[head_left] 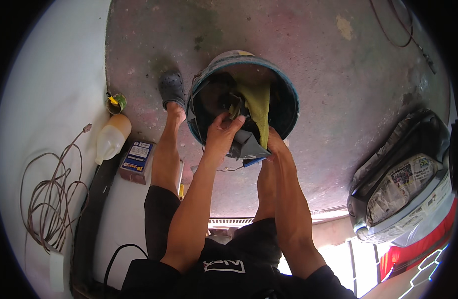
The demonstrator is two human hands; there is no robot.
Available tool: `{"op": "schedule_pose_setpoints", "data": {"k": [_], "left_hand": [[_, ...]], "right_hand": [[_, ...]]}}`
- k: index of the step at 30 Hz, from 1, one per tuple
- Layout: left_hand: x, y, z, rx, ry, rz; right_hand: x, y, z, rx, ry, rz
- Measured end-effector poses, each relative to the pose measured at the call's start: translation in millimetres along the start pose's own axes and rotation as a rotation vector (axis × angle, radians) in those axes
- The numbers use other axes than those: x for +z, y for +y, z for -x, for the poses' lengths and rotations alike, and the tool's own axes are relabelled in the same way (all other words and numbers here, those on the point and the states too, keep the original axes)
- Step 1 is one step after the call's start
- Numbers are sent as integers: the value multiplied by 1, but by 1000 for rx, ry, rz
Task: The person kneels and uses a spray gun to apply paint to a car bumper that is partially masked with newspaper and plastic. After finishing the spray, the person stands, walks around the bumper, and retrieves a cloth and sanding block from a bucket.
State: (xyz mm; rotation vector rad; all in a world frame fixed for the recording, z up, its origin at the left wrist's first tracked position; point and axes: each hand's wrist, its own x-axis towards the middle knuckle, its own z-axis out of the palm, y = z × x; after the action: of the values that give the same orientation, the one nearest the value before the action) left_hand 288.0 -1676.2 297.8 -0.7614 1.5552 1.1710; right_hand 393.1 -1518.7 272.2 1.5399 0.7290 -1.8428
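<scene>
A large round bucket (292,89) with a blue-green rim stands between my legs, its dark inside facing me. My left hand (223,130) reaches over the near rim, thumb and fingers pinched around a small, dark olive scrap (234,109). A yellow-green cloth (260,102) hangs down inside the bucket toward its near edge. Below my left fingers lies a creased grey sheet (248,144), with a small blue piece (254,161) under it. My right hand (278,143) is closed at the near right rim, beside the sheet and the cloth's lower end. What its fingers grip is hidden.
Left, by the white wall, are a coiled brown cord (52,194), a plastic jug (113,133) with amber liquid, a small can (117,103) and a blue-labelled rectangular tin (137,160). Right lies a dark vehicle part (403,174) masked with newspaper. A cable (410,37) lies far right.
</scene>
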Motion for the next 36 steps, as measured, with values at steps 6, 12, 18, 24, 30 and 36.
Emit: {"op": "schedule_pose_setpoints", "data": {"k": [6, 12, 18, 24, 30, 36], "left_hand": [[1, -16, -7, 123, 156, 128], [16, -13, -7, 279, 360, 70], [9, -26, -18, 421, 438, 33], [3, -18, -14, 532, 338, -168], [-1, -9, -21, 600, 253, -253], [9, -8, -12, 601, 376, -239]], "right_hand": [[23, -26, 4, 26, 117, 167], [28, -19, -7, -42, 92, -6], [21, -26, -23, -277, 414, -16], [37, -63, 7, -1020, 437, 832], [49, -59, -2, -977, 297, 672], [52, -14, 14, -871, 619, 140]]}}
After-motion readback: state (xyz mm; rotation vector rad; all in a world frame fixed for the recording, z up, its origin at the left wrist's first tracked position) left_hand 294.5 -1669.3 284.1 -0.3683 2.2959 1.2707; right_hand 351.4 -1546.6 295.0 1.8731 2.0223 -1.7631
